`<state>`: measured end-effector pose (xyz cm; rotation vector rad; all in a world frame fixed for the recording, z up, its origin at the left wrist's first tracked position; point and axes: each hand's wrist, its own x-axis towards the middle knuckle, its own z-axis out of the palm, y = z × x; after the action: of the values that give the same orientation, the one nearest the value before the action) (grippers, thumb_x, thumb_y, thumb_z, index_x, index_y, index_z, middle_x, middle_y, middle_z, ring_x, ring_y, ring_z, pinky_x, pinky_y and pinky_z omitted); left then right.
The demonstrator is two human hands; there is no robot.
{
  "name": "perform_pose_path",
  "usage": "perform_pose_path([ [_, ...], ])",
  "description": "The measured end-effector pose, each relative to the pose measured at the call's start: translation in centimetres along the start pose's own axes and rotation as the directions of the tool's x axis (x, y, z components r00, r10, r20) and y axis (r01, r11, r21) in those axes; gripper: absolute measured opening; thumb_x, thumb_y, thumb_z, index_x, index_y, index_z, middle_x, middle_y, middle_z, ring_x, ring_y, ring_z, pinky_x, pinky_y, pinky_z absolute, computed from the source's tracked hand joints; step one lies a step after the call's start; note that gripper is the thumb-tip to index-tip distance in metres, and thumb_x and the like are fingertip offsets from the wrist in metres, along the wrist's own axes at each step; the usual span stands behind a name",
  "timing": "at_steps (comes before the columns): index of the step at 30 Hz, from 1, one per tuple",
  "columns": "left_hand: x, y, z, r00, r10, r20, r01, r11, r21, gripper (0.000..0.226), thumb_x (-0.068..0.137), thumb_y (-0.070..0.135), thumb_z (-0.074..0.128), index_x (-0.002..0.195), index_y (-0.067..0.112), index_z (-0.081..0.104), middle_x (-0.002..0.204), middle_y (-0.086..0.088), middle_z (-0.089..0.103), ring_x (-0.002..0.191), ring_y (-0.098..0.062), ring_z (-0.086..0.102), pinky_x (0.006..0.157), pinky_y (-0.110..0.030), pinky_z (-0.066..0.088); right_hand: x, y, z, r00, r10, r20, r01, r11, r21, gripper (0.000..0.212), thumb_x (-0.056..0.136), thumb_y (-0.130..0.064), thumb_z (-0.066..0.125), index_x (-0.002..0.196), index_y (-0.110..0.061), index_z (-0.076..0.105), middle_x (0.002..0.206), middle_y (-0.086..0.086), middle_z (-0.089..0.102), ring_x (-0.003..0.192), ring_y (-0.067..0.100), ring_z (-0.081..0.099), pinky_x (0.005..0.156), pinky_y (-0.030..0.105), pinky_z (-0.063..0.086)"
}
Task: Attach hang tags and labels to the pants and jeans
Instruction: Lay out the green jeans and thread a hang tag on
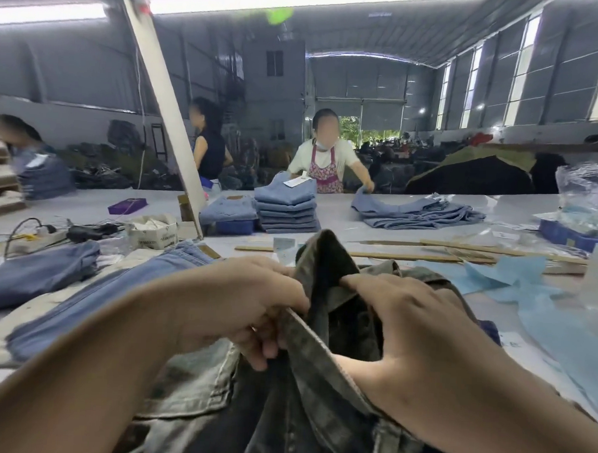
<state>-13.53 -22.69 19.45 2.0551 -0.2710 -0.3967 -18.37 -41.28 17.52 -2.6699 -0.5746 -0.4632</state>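
A pair of dark grey-green washed jeans lies bunched in front of me on the table, its waistband raised between my hands. My left hand grips the waistband edge with curled fingers. My right hand holds the fabric on the other side, thumb underneath and fingers over the top. A small white tag or label shows just behind the raised fabric. Light blue jeans lie flat to my left.
Folded blue jeans are stacked across the table, where a person in a floral apron handles another pile. A white box, cables and a power strip sit left. Blue tissue sheets and wooden sticks lie right.
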Motion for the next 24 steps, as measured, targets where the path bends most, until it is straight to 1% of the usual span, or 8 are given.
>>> perform_pose_path([
  [3, -0.1, -1.2, -0.1, 0.996, 0.094, 0.006, -0.089, 0.954, -0.287, 0.016, 0.077, 0.008, 0.069, 0.062, 0.013, 0.065, 0.059, -0.016, 0.06, 0.046, -0.022, 0.056, 0.045, -0.03, 0.051, -0.4, 0.4, 0.3, 0.999, 0.002, -0.035, 0.0, 0.999, 0.05, 0.091, 0.058, -0.089, 0.031, 0.14, -0.05, 0.029, 0.117, -0.04, 0.034, 0.095, -0.02, 0.016, 0.092, 0.021, 0.024],
  [5, 0.1, -1.1, 0.0, 0.98, 0.196, 0.022, -0.172, 0.901, -0.398, 0.012, 0.075, 0.012, 0.066, 0.065, 0.016, 0.071, 0.066, -0.017, 0.064, 0.052, -0.023, 0.061, 0.052, -0.033, 0.055, -0.5, 0.5, 0.4, 0.996, -0.01, -0.084, 0.018, 0.995, 0.096, 0.085, 0.064, -0.082, 0.043, 0.141, -0.048, 0.03, 0.118, -0.038, 0.042, 0.095, -0.02, 0.024, 0.095, 0.024, 0.031],
  [8, 1.3, -0.2, 0.3, 0.962, 0.254, -0.097, -0.268, 0.825, -0.497, 0.012, 0.073, 0.012, 0.064, 0.065, 0.013, 0.072, 0.063, -0.014, 0.065, 0.05, -0.021, 0.063, 0.048, -0.029, 0.052, -0.3, 0.3, 0.2, 0.976, -0.02, -0.216, 0.061, 0.982, 0.181, 0.057, 0.067, -0.074, 0.051, 0.119, -0.053, 0.042, 0.098, -0.035, 0.047, 0.083, -0.015, 0.043, 0.073, 0.021, 0.036],
  [11, 2.3, 0.4, 0.6, 0.959, 0.193, -0.206, -0.281, 0.729, -0.625, 0.02, 0.067, 0.018, 0.056, 0.049, 0.011, 0.064, 0.049, -0.009, 0.056, 0.039, -0.016, 0.054, 0.04, -0.021, 0.045, -0.5, 0.3, -0.5, 0.91, -0.075, -0.408, 0.144, 0.98, 0.141, 0.028, 0.071, -0.06, 0.048, 0.084, -0.039, 0.062, 0.081, -0.022, 0.054, 0.08, -0.006, 0.052, 0.066, 0.02, 0.041],
  [16, 1.9, -1.0, 1.0, 0.982, 0.074, -0.175, -0.181, 0.635, -0.751, 0.015, 0.058, 0.013, 0.051, 0.043, 0.012, 0.056, 0.043, -0.006, 0.045, 0.031, -0.017, 0.043, 0.035, -0.018, 0.039, -0.8, -0.2, -0.3, 0.979, -0.191, -0.074, 0.201, 0.963, 0.181, 0.04, 0.073, -0.069, 0.041, 0.084, -0.045, 0.071, 0.075, -0.019, 0.057, 0.074, -0.001, 0.057, 0.065, 0.017, 0.034],
  [18, 1.3, -1.5, 0.9, 0.982, 0.082, -0.17, -0.174, 0.739, -0.651, 0.015, 0.054, 0.01, 0.052, 0.04, 0.015, 0.055, 0.042, -0.006, 0.045, 0.031, -0.017, 0.043, 0.035, -0.018, 0.039, -1.0, 0.0, 0.0, 0.984, -0.18, -0.005, 0.178, 0.969, 0.171, 0.049, 0.066, -0.079, 0.036, 0.091, -0.051, 0.067, 0.083, -0.021, 0.054, 0.086, -0.005, 0.053, 0.072, 0.017, 0.031],
  [21, 0.8, -1.4, 0.3, 0.973, 0.095, -0.212, -0.149, 0.955, -0.255, 0.019, 0.059, 0.013, 0.054, 0.041, 0.018, 0.056, 0.045, -0.004, 0.05, 0.037, -0.017, 0.049, 0.038, -0.022, 0.042, -1.3, 0.2, 0.7, 0.986, -0.167, 0.021, 0.165, 0.983, 0.082, 0.055, 0.062, -0.083, 0.036, 0.091, -0.047, 0.065, 0.081, -0.02, 0.052, 0.091, -0.006, 0.047, 0.082, 0.017, 0.031],
  [24, 0.5, -1.1, -0.2, 0.95, 0.161, -0.269, -0.086, 0.959, 0.27, 0.01, 0.058, 0.033, 0.053, 0.064, 0.027, 0.059, 0.052, 0.006, 0.058, 0.047, -0.008, 0.054, 0.047, -0.026, 0.044, -1.7, 0.2, 1.1, 0.974, -0.202, -0.102, 0.2, 0.979, -0.037, 0.04, 0.065, -0.077, 0.044, 0.074, -0.04, 0.058, 0.067, -0.026, 0.041, 0.073, -0.004, 0.044, 0.07, 0.015, 0.038],
])
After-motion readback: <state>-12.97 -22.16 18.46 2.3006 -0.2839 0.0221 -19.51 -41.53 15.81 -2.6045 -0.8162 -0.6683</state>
